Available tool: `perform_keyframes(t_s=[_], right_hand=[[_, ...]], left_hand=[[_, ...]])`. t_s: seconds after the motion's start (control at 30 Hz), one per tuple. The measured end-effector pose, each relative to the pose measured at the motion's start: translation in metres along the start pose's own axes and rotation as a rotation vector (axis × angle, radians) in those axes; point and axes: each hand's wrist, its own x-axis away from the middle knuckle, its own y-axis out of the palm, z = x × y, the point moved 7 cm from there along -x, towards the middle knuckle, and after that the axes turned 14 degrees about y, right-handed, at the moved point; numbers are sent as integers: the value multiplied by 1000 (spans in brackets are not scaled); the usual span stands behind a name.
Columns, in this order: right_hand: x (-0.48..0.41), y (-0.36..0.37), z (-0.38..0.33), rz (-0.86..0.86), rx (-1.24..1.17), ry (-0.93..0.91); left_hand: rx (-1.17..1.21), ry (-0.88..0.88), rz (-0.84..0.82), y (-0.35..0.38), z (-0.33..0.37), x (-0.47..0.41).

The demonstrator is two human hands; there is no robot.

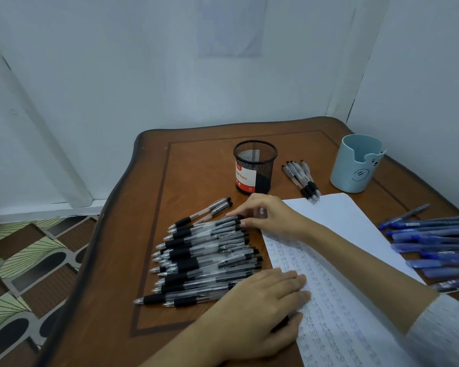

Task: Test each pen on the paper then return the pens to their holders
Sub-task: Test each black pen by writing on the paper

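Note:
A large pile of black pens (pixel 202 256) lies on the brown table, left of the white paper (pixel 337 263), whose lower part is covered in handwriting. My right hand (pixel 269 214) reaches across the paper, its fingertips touching the cap ends of the topmost pens in the pile. My left hand (pixel 260 307) lies flat, pressing the paper's left edge near the pile's bottom. A black mesh holder (pixel 255 168) stands behind the pile. A light blue holder (pixel 357 164) stands at the back right. Both holders look free of pens.
Several black pens (pixel 301 180) lie between the two holders. A row of blue pens (pixel 432 243) lies along the table's right side. Two more black pens (pixel 212 209) lie apart above the pile. White walls enclose the back and right; a patterned floor shows left.

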Motion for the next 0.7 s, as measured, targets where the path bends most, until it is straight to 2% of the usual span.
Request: perform_keyframes(t_s=[0.33, 0.43, 0.57, 0.7], right_hand=[[12, -29, 9, 93, -437, 21], [18, -47, 16, 119, -745, 75], [27, -64, 23, 12, -1275, 100], [39, -73, 28, -21, -1481, 125]], left_hand=[[3, 10, 12, 1, 0, 0], [5, 16, 31, 0, 0, 0], [2, 16, 38, 0, 1, 1], [-5, 5, 19, -2, 1, 0]])
